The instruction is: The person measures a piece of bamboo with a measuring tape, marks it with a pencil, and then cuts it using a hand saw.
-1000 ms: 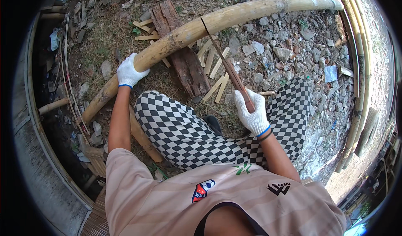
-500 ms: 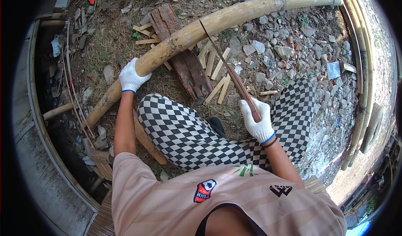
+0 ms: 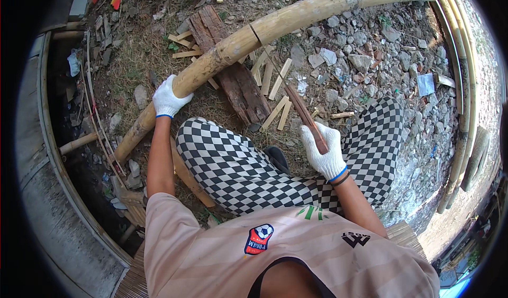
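Two gloved hands: both wore white work gloves and came up from the lower half of the frame.
Left hand (image 3: 168, 98): at centre left, fingers closed over the thick bamboo pole (image 3: 254, 36); the fingertips were hidden behind the pole's curve.
Right hand (image 3: 324, 151): right of centre, wrapped fully around the reddish wooden handle of a long blade (image 3: 278, 70); the lower end of the handle was hidden inside the fist.
Long blade: it ran up and left from the fist, its tip meeting the bamboo pole in the upper middle of the frame; whether the edge had bitten into the pole was hard to tell.
Bamboo pole: it arched from lower left to upper right across a dark wooden block (image 3: 233, 70), which it partly covered.
Split strips (image 3: 279, 78): pale slats lay scattered on the ground just beside the block, some tucked under the pole.
Checkered trousers (image 3: 238, 171): the knees hid the ground between the hands.
Right edge: further bamboo poles (image 3: 465, 86) were bent by the lens and cut off.
Containers: none could be made out.
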`<state>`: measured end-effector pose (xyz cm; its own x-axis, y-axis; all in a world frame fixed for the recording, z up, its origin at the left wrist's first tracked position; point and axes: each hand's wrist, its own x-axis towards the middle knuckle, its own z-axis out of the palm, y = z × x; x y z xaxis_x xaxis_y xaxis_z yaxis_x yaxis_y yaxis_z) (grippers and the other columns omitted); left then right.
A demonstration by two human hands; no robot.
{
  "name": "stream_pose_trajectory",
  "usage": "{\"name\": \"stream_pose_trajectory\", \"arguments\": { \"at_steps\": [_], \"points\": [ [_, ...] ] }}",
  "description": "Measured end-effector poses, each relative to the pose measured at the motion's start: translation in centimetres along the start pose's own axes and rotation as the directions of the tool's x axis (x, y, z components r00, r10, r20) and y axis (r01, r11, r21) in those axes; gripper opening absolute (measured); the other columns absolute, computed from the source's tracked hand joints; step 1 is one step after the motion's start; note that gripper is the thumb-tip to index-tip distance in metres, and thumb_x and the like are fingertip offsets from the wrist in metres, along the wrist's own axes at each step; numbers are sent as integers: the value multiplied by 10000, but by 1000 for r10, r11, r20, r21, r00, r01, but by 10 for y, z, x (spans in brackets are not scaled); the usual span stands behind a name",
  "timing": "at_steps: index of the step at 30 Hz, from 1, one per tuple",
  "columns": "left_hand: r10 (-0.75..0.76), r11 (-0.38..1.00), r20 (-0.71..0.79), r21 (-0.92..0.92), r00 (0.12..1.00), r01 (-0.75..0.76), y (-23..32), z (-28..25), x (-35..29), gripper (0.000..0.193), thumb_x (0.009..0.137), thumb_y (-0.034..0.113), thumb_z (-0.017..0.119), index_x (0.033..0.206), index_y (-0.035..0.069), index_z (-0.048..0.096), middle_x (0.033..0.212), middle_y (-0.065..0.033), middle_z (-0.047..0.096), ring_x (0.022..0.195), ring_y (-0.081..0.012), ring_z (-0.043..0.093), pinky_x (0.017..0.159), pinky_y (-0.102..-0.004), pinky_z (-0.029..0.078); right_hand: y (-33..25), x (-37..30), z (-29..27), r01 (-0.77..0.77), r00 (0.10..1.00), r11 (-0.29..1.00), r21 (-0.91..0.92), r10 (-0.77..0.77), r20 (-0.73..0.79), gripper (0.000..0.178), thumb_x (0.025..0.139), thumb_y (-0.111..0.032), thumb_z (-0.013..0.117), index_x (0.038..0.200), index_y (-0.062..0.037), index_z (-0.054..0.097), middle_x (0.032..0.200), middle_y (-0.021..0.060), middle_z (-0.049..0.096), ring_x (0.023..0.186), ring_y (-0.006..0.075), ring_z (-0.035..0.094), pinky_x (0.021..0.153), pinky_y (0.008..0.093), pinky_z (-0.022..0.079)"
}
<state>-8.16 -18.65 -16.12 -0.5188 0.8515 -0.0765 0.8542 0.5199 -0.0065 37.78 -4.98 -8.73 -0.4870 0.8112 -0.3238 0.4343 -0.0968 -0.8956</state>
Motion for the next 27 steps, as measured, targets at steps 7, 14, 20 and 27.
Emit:
{"name": "stream_pose_trajectory", "arguments": {
  "at_steps": [7, 14, 20, 27],
  "points": [
    [27, 998, -18, -58, 999, -28, 27, 21, 29, 754, 630, 558, 909, 1239, 180, 672, 1090, -143, 746, 1005, -361, 731, 881, -479, 591, -5, 160, 59, 115, 988, 986, -124, -126, -91, 439, 1034, -385, 666, 871, 19, 721, 660, 220, 640, 572, 316, 628, 596, 400, 514],
    [-18, 1000, 19, -21, 1000, 18, -4, -2, 5, 761, 623, 557, 912, 1235, 173, 672, 1101, -141, 744, 1013, -359, 731, 884, -485, 590, 13, 2, 0, 95, 995, 995, -25, -94, 40, 268, 1046, -268, 670, 984, -15, 735, 668, 131, 642, 580, 202, 636, 580, 359, 509],
    [47, 998, -47, -40, 998, -49, 30, 24, 33, 800, 619, 575, 909, 1274, 182, 671, 1121, -148, 744, 1033, -366, 731, 910, -488, 586, 19, 138, 39, 87, 995, 996, -21, -88, -51, 445, 1028, -410, 674, 886, 8, 726, 647, 186, 646, 554, 328, 602, 579, 395, 504],
    [-41, 998, 160, -31, 986, 47, -8, -13, 14, 800, 619, 592, 895, 1274, 189, 671, 1169, -137, 752, 1072, -353, 730, 929, -473, 582, 17, -6, 3, 97, 995, 994, 51, -98, 11, 261, 1020, -270, 694, 1026, -21, 772, 711, 181, 694, 667, 327, 739, 629, 388, 551]
  ]
}}
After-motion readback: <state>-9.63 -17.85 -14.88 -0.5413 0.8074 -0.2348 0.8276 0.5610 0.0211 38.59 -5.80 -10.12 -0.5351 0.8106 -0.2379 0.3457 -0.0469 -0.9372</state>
